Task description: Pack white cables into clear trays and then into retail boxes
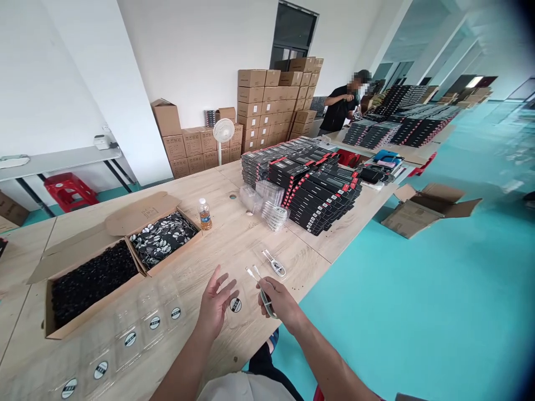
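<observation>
White cable pinched between the thumb and curled fingers of the right hand, two plug ends poking out beyond the fingers, a loop dangling under the palm, above a pale wooden table. Grip low on the cord, plugs held clear of the tabletop: neat, controlled handling. Left hand spread open and empty, fingers well apart, over clear plastic sleeves marked with round black-and-white stickers. Second white cable, coiled, on the table just beyond both hands. Open carton of black packets and carton of patterned packets to the left, water bottle beside them. Farther along, stacks of black boxes with red edges; at the far end, a co-worker in a black shirt, near stacked cardboard cartons.
</observation>
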`<state>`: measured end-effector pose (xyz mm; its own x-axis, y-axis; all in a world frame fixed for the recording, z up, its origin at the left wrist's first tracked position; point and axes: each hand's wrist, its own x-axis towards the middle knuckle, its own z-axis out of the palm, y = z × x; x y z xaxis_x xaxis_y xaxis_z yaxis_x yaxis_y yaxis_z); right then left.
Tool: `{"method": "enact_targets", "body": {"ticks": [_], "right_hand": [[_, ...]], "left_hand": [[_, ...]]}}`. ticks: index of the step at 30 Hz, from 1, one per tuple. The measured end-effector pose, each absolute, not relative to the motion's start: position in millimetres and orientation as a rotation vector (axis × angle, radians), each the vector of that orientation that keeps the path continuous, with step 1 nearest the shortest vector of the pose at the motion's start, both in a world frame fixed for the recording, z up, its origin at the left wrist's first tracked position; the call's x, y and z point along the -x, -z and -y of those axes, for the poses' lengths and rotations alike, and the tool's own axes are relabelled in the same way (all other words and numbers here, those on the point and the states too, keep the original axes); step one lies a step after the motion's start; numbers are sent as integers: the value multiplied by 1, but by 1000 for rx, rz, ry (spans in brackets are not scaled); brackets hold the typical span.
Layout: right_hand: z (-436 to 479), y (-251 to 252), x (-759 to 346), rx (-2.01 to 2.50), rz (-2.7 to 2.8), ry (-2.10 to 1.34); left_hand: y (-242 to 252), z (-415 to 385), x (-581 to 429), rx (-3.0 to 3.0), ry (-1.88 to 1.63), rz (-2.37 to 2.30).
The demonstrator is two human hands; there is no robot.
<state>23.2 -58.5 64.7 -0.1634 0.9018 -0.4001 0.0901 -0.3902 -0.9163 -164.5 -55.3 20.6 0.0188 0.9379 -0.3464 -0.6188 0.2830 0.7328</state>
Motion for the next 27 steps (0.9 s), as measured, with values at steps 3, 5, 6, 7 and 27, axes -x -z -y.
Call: {"method": "enact_targets", "body": {"ticks": [3, 5, 6, 7, 27], "right_hand": [[63, -67, -17, 1462, 1232, -1665], [65, -68, -12, 1511, 1318, -1625], [65, -69, -11, 1536, 1373, -1587], [65, -70, -9, 1556, 1429, -1543], [66, -78, -7, 1709, 1462, -1153]], "left_hand": [[-19, 61, 160, -465, -1240, -913], [-22, 63, 158, -458, -1227, -879], [-24, 63, 157, -450, -1226, -859], [-26, 63, 157, -444, -1227, -845], [-32, 65, 150, -564, -1371, -993]]}}
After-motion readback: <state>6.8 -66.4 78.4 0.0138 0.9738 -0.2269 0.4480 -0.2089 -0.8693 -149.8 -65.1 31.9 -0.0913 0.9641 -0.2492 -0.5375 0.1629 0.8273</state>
